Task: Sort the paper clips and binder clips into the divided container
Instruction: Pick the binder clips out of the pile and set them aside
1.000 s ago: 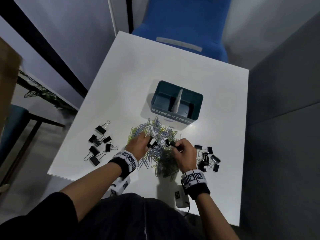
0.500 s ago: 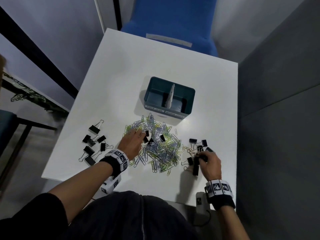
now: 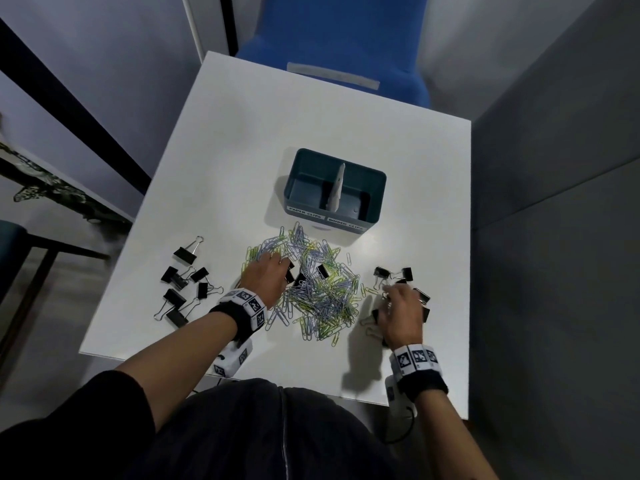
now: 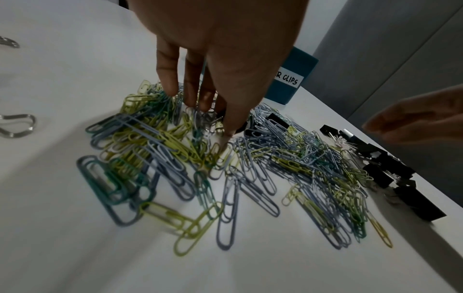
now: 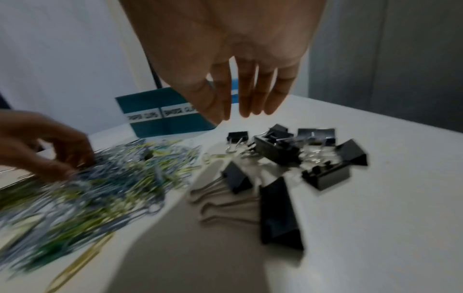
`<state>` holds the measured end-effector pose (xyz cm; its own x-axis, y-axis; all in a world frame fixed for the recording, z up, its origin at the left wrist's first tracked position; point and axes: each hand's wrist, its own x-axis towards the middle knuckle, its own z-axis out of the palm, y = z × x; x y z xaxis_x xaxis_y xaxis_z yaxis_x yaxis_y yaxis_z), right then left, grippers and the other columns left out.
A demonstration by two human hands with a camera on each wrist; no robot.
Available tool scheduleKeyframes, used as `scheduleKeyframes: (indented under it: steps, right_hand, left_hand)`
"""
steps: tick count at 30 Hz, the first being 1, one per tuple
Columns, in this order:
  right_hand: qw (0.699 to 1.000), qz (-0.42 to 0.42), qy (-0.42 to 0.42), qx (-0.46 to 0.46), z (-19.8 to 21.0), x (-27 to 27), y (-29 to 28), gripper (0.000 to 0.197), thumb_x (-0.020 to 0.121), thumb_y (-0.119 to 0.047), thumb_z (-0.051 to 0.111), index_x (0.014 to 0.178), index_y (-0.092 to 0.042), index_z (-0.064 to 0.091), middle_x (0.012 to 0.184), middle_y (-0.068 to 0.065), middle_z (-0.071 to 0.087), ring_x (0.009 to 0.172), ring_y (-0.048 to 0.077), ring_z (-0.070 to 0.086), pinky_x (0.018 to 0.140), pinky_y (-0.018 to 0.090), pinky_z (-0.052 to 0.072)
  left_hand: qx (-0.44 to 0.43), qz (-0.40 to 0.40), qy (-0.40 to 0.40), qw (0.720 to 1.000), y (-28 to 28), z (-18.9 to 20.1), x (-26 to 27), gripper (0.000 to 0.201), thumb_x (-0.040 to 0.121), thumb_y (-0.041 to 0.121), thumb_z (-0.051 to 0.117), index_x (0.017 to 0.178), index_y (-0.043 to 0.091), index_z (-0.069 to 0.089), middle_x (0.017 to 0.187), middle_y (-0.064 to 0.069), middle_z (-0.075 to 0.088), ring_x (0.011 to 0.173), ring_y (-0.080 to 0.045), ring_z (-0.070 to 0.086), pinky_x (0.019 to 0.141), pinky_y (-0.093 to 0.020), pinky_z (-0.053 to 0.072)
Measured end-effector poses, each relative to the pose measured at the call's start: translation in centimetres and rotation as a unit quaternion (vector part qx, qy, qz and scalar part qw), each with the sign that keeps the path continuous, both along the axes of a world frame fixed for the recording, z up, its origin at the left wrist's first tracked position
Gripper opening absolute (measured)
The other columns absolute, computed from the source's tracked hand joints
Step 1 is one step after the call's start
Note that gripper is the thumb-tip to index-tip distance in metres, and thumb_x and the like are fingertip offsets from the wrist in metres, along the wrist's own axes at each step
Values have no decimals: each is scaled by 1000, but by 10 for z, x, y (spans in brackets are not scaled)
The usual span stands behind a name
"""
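Observation:
A teal divided container (image 3: 379, 202) with a white divider (image 3: 336, 188) stands mid-table, labelled for paper clips on the left and binder clips on the right. A pile of coloured paper clips (image 3: 318, 296) lies in front of it, with a few black binder clips (image 3: 322, 271) mixed in. My left hand (image 3: 275, 263) touches the pile's left part with straight fingers (image 4: 192, 95). My right hand (image 3: 389, 294) hovers with fingers hanging straight (image 5: 246, 99) and empty over a heap of black binder clips (image 5: 280, 152). Another group of binder clips (image 3: 180, 282) lies at the left.
The white table (image 3: 242, 150) has bare surface behind and beside the container. A blue chair (image 3: 339, 36) stands past the far edge. A grey partition (image 3: 554, 202) runs close along the right edge. The near edge lies just under my wrists.
My right hand carried a black binder clip from the pile's middle to the heap at the right and let it go. My left hand stayed on the pile.

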<state>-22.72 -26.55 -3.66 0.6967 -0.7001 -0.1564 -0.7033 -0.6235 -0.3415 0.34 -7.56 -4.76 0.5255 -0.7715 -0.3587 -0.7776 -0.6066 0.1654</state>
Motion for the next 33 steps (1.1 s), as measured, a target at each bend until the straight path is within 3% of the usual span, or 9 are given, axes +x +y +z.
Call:
scheduleKeyframes:
  steps: [3,9,14,17,20,24,27,29,33]
  right_hand:
    - [998,58,25,23,-10,15,21,36,83,-14,65,117,-3,61,119,18,60,109,36,53,93,47,46]
    - [990,99,30,96,-16,32,44,45,88,-16,62,132,-12,51,130,9,57,118,26,49,104,37,39]
    - [994,48,-24,93,-16,23,42,40,82,-9,66,121,-9,60,119,10,60,109,26,51,95,39,45]
    - [996,19,-43,71,-15,22,34,33,81,-6,65,114,-7,63,112,12,62,105,29,53,89,39,47]
    - [996,51,-25,63,-8,38,32,31,84,-7,64,114,-10,62,110,11,62,101,28,56,83,38,50]
    - [986,162,9,45,-3,75,37,47,77,7,63,119,-13,59,113,12,61,93,28,60,68,34,55]
    - [974,215,64,36,-4,99,40,66,72,14,61,129,-17,51,124,16,52,99,31,58,70,36,56]
    - [969,228,91,30,-8,108,39,72,70,14,63,132,-19,46,126,16,48,99,31,57,70,37,55]
    - [973,211,85,40,-15,115,34,44,75,8,64,115,-11,58,118,12,50,92,31,59,68,40,57]
  left_hand:
    - [-4,2,2,1000,0,1,-1,31,78,19,68,107,12,57,102,-7,62,94,-26,55,68,-37,49]
    - [-43,22,25,999,7,0,0,36,76,18,68,109,10,56,104,-7,63,96,-26,56,66,-36,48]
    - [-96,58,95,989,14,4,0,24,83,19,68,79,20,44,77,4,55,71,-18,53,51,-22,29]
    - [-133,93,142,976,18,5,2,21,82,14,69,76,20,49,69,6,55,63,-15,52,49,-21,29]
    - [-166,118,173,964,24,6,5,17,83,6,67,83,20,56,70,7,58,63,-12,54,51,-21,36]
    - [-214,155,268,926,35,8,14,45,88,-3,57,125,22,56,77,1,64,70,-8,67,64,-25,53]
    - [-201,145,240,939,44,11,22,44,90,-4,54,124,24,61,98,5,61,82,-13,62,75,-29,53]
    - [-178,180,190,949,54,14,29,34,90,0,55,110,26,68,94,3,59,80,-15,59,66,-30,50]
    - [-159,292,118,936,82,20,52,29,89,0,50,97,23,66,90,-3,61,78,-23,59,58,-29,43]
